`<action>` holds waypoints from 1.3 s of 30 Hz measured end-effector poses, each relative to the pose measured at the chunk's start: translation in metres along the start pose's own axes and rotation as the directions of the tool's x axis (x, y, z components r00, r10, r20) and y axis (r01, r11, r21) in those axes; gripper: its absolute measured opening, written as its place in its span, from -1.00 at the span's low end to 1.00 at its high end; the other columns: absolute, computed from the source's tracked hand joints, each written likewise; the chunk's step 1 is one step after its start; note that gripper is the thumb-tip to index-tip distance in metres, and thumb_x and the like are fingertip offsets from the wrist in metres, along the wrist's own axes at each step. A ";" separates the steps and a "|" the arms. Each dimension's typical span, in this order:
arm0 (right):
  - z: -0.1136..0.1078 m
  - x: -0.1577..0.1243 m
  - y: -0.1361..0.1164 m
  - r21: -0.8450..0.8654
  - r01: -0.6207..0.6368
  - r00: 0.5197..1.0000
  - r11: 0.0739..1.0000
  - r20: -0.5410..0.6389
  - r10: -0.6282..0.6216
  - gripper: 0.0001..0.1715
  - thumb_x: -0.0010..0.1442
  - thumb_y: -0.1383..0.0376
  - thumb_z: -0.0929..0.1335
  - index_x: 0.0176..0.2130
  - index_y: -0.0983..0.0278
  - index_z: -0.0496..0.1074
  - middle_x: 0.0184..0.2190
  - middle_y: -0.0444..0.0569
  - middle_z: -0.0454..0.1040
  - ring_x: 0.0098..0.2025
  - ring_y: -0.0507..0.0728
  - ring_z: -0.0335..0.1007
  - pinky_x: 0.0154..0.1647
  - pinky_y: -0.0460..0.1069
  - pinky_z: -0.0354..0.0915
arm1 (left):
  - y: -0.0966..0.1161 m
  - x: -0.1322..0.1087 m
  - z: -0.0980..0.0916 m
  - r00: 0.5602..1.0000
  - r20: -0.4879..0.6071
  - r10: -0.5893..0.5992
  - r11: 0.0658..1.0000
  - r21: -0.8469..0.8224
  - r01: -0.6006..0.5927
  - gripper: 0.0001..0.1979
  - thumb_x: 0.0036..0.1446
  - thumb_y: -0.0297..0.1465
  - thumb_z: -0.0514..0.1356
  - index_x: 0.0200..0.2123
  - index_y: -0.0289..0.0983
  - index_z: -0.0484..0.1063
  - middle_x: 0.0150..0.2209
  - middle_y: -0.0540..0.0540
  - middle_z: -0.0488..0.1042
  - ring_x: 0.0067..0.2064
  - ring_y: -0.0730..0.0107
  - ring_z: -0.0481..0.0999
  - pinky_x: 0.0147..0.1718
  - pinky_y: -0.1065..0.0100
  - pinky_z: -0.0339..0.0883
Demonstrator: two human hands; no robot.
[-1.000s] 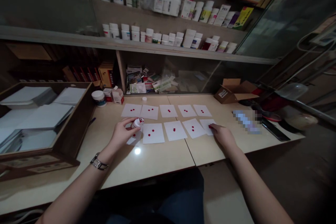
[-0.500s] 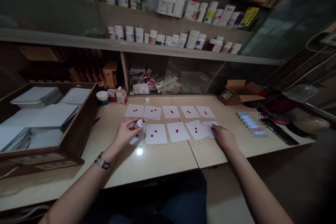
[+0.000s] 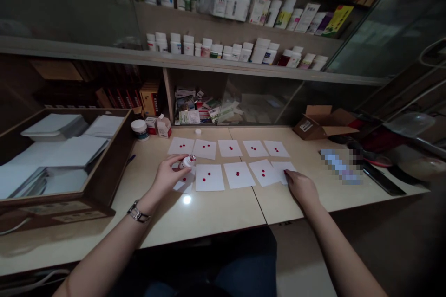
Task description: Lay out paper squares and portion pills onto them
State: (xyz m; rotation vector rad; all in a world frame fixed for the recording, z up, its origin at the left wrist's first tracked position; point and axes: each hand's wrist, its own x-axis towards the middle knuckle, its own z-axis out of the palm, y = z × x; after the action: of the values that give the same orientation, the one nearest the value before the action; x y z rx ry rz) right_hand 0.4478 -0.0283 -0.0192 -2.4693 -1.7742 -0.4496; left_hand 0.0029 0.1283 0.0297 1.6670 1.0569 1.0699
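My left hand [image 3: 166,177] is closed around a small open white pill bottle [image 3: 187,163], tilted with its mouth up and to the right, red pills showing at the opening. It hovers over the front row's leftmost paper, partly covering it. My right hand [image 3: 302,189] has its fingers pinched at the front row's rightmost white paper [image 3: 278,165]; a red pill [image 3: 285,172] shows at the fingertips. White paper squares lie in two rows, most with a pair of red pills, such as the front paper [image 3: 216,184] and the back paper [image 3: 223,144].
A white cap [image 3: 198,132] lies behind the papers. At left stands a wooden drawer box [image 3: 120,162] of paper stacks, near a white jar [image 3: 140,130] and small boxes [image 3: 163,126]. An opened cardboard box [image 3: 308,127] sits back right. Bottles fill the shelves [image 3: 230,68] above.
The view has shifted slightly, moving everything a little to the right in the picture. Both hands stay in nearly the same places over the papers, the left still holding the pill bottle.
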 end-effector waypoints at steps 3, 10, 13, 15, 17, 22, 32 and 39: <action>0.002 -0.002 -0.001 0.033 -0.013 1.000 0.999 -0.004 0.013 -0.60 0.23 0.41 0.18 -0.08 0.31 0.50 -0.17 0.13 0.58 -0.20 0.19 0.53 -0.22 0.01 0.38 | 0.000 0.000 0.001 1.000 -0.002 -0.006 1.000 -0.009 0.006 -0.60 -0.16 -0.32 0.34 -0.17 -0.31 0.55 -0.09 -0.22 0.52 -0.07 0.16 0.51 -0.22 0.25 0.49; -0.023 0.009 -0.018 0.290 -0.139 0.975 0.947 -0.127 0.182 -0.60 0.16 0.34 0.23 -0.09 0.37 0.52 -0.13 0.20 0.56 -0.13 0.28 0.51 -0.09 0.12 0.40 | 0.003 -0.002 0.003 1.000 0.000 -0.017 1.000 -0.023 0.017 -0.61 -0.15 -0.36 0.34 -0.17 -0.29 0.55 -0.08 -0.20 0.53 -0.06 0.17 0.51 -0.16 0.23 0.48; -0.057 0.027 -0.076 0.584 -0.023 0.959 0.811 -0.215 0.182 -0.65 0.17 0.26 0.27 -0.14 0.30 0.55 -0.17 0.11 0.59 -0.17 0.23 0.54 -0.07 0.10 0.42 | 0.002 -0.001 0.006 0.999 0.025 -0.037 0.999 -0.035 0.038 -0.61 -0.18 -0.38 0.36 -0.18 -0.30 0.56 -0.10 -0.21 0.56 -0.07 0.14 0.53 -0.06 0.17 0.42; -0.080 0.041 -0.133 0.751 0.134 0.965 0.646 -0.247 0.088 -0.69 0.15 0.23 0.30 -0.18 0.26 0.57 -0.20 0.05 0.61 -0.20 0.20 0.55 -0.11 0.08 0.45 | 0.001 -0.001 0.008 0.996 0.067 -0.063 0.996 -0.063 0.068 -0.59 -0.19 -0.38 0.37 -0.16 -0.31 0.56 -0.10 -0.23 0.57 -0.06 0.12 0.53 -0.01 0.15 0.37; -0.098 0.054 -0.195 0.836 0.276 0.958 0.474 -0.279 -0.065 -0.73 0.13 0.27 0.32 -0.21 0.25 0.58 -0.25 -0.01 0.62 -0.23 0.17 0.56 -0.16 0.05 0.47 | -0.001 -0.001 0.010 0.990 0.115 -0.083 0.990 -0.105 0.095 -0.57 -0.18 -0.37 0.37 -0.14 -0.32 0.55 -0.10 -0.23 0.57 -0.05 0.10 0.53 0.01 0.14 0.35; -0.114 0.070 -0.292 0.811 0.482 0.856 0.332 -0.354 -0.377 -0.65 0.10 0.45 0.30 -0.17 0.20 0.57 -0.23 -0.04 0.62 -0.22 0.12 0.56 -0.16 0.01 0.47 | -0.003 0.000 0.007 0.984 0.109 -0.142 0.974 -0.161 0.158 -0.52 -0.26 -0.38 0.40 -0.15 -0.35 0.55 -0.15 -0.22 0.59 -0.09 0.08 0.55 -0.04 0.15 0.38; -0.103 0.072 -0.292 0.703 0.619 0.754 0.350 -0.407 -0.516 -0.49 0.09 0.56 0.24 -0.06 0.21 0.53 -0.12 0.00 0.59 -0.11 0.13 0.54 -0.06 0.04 0.45 | 0.005 0.005 -0.002 0.977 0.119 -0.176 0.950 -0.238 0.200 -0.50 -0.28 -0.38 0.40 -0.16 -0.38 0.54 -0.15 -0.21 0.59 -0.13 0.10 0.54 -0.14 0.22 0.40; -0.103 0.073 -0.299 0.711 0.630 0.743 0.312 -0.435 -0.508 -0.23 0.05 0.60 0.21 0.17 0.11 0.32 0.14 -0.05 0.39 0.16 0.14 0.33 0.18 0.12 0.29 | 0.005 0.003 0.000 0.963 0.153 -0.221 0.908 -0.329 0.261 -0.49 -0.28 -0.35 0.39 -0.17 -0.40 0.52 -0.23 -0.19 0.58 -0.29 0.23 0.53 -0.34 0.32 0.38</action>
State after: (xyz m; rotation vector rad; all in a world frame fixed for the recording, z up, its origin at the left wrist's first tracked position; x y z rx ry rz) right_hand 0.1693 0.1147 0.0646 -1.0667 -2.0711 0.2240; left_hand 0.0050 0.1298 0.0350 1.2612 0.9127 0.9262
